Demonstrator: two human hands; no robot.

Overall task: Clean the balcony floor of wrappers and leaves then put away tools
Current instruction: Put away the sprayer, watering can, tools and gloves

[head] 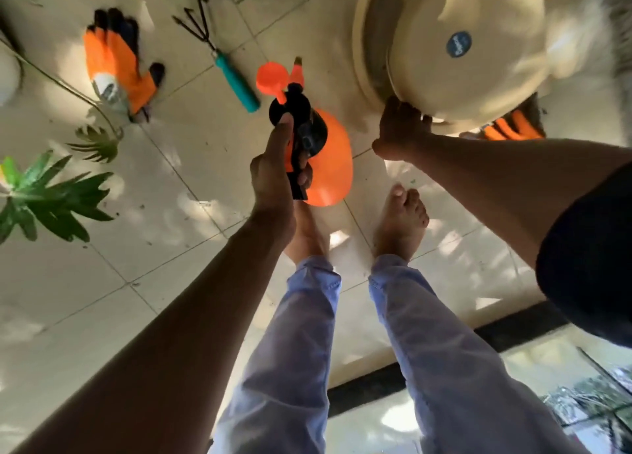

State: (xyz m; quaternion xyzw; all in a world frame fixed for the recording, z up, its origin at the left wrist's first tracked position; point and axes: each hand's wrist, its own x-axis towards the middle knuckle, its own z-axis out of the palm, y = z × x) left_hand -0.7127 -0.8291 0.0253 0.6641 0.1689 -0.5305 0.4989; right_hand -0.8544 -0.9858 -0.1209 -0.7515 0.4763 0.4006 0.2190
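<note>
Putting-away stage: left hand (273, 170) wraps the orange spray bottle (325, 156), right hand (398, 129) fingers hook the bin lid (461, 43). Next, probably drop it inside.

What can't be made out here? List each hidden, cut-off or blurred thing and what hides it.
All in the head view:
- Bin interior: covered by the lid that the right hand grips.
- Lid's blue label: text blurred.
- Second orange glove: mostly behind lid and right forearm.
- Spray bottle trigger: wrapped by the left hand.
- Plant: pot cut off by the left edge.
- Wrappers: none discernible.
</note>
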